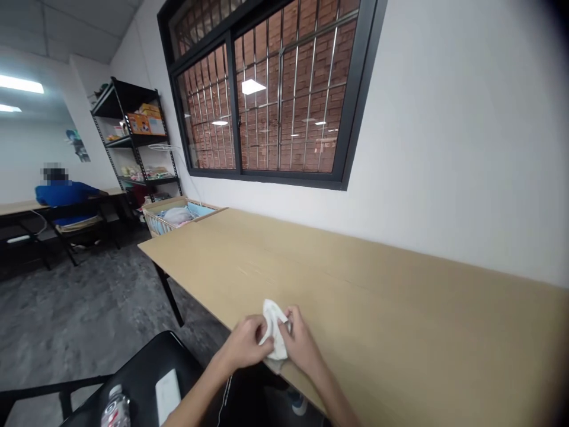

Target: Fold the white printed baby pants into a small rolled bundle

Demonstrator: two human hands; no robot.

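A crumpled white cloth or tissue (pixel 275 332) is held up between both hands, just over the front edge of the wooden table (pixel 377 320). My left hand (pixel 249 343) grips its left side, with fingers curled and the thumb pressed on it. On the other side, my right hand (pixel 299 341) pinches the white piece between thumb and fingers. Whether it is paper or fabric, I cannot tell. Part of it is hidden behind the fingers.
On a black chair (pixel 146 367) at lower left lie a plastic bottle (pixel 116 408) and a white flat object (pixel 168 396). A crib (pixel 155 222) stands past the table's far left end. Behind it is a black shelf (pixel 133 140). A person in blue (pixel 71 194) sits farther off.
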